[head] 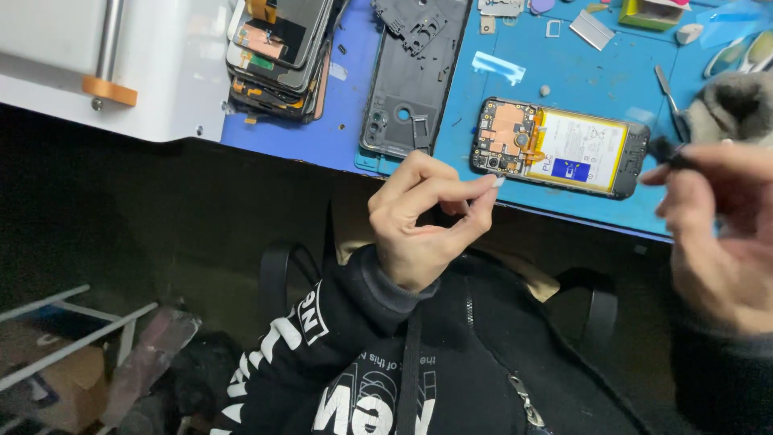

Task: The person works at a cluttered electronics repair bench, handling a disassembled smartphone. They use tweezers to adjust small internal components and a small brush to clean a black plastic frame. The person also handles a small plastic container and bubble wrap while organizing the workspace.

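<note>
An opened phone (pixel 560 145) lies on the blue mat (pixel 564 72), its white battery and orange circuit board exposed. My left hand (pixel 423 221) hovers just in front of the phone's near left corner, thumb and forefinger pinched together; whether anything tiny sits between them I cannot tell. My right hand (pixel 717 238) is blurred at the right edge, beside the phone's right end. It grips a thin dark tool (pixel 668 153) whose tip points toward the phone.
A dark phone back frame (pixel 411 72) lies left of the opened phone. A stack of phone screens (pixel 278 56) stands further left, beside a white machine (pixel 105 64). Tweezers (pixel 667 95), a green box (pixel 648 12) and small parts lie at the back. The table edge runs just in front of the phone.
</note>
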